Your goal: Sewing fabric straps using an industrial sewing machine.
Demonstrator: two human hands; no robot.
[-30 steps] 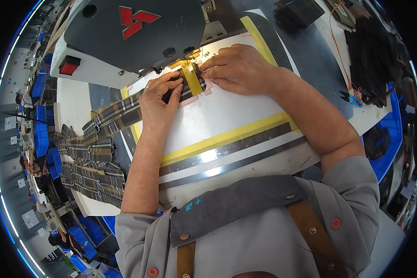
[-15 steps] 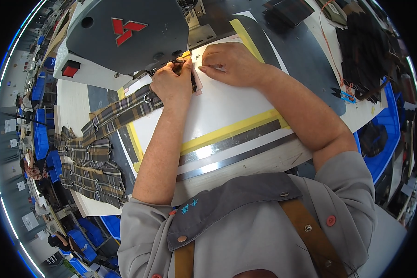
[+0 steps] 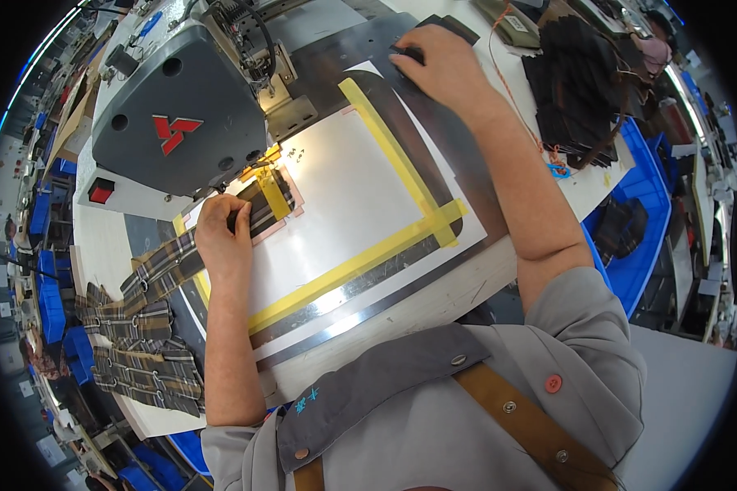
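Note:
A plaid fabric strap [image 3: 172, 260] with metal rings lies from the left under the head of a grey sewing machine [image 3: 180, 110]. My left hand [image 3: 223, 237] is closed on the strap just short of the lit stitching area, thumb against fingertips. Its end rests on a white template sheet [image 3: 336, 196] edged with yellow tape, with a yellow piece [image 3: 272, 195] across it. At the far right of the machine bed, my right hand [image 3: 446, 69] pinches a dark fabric piece [image 3: 411, 54] at a dark stack [image 3: 454, 30]; the hand partly covers it.
More plaid straps [image 3: 143, 364] with rings are piled at the left table edge. To the right are a heap of black pieces [image 3: 577, 86], an orange cord [image 3: 499, 78], blue-handled snips [image 3: 558, 170] and a blue bin [image 3: 639, 217]. A red switch [image 3: 101, 191] is on the machine.
My right hand has left the stitching area and reached far right to the dark stack. The left hand has drawn back along the strap, uncovering the strap's end and yellow piece. The view has shifted.

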